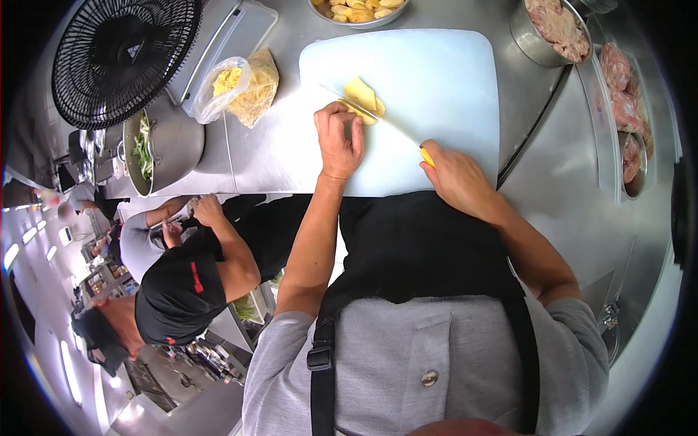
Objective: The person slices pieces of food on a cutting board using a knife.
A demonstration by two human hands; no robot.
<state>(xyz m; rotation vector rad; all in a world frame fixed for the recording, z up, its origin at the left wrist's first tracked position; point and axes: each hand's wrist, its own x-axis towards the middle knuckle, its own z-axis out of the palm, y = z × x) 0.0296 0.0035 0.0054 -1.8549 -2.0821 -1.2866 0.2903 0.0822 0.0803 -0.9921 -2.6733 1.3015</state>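
My right hand is closed around the yellow handle of a knife. The blade points up and left across the white cutting board. Under and beside the blade lie pale yellow slices that look like peeled ginger. With fingers curled, my left hand presses on the ginger at the near side of the blade. The fingertips sit close to the steel, and part of the ginger is hidden behind them and the knife.
A bowl of yellow pieces stands behind the board. To the left are a plastic bag of yellow shreds, a black fan and a pot with greens. Raw meat fills a metal pot at right. Co-workers stand at left.
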